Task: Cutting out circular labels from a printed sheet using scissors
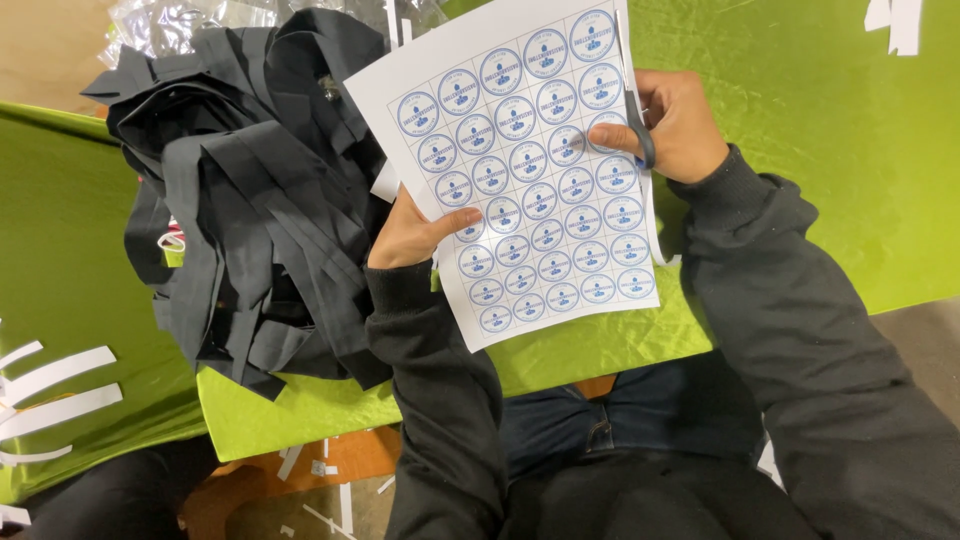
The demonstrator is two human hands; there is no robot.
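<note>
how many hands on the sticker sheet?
2. Left hand grips the sticker sheet at its left edge, thumb on top; right hand at the right edge, holding scissors.

**Dark strips, green cloth and paper offcuts**

A heap of black fabric strips [250, 200] fills the ten o'clock part of the view, lying on a shiny lime-green satin tablecloth [800, 120]. Crumpled clear plastic wrap [170, 20] shows at eleven o'clock, just behind the heap. Long white paper offcuts [60, 385] lie fanned on the green cloth at eight o'clock. Two more white slips [900, 20] sit at one o'clock. Small white paper scraps [325, 470] dot the orange-brown floor [350, 455] at seven o'clock.
</note>
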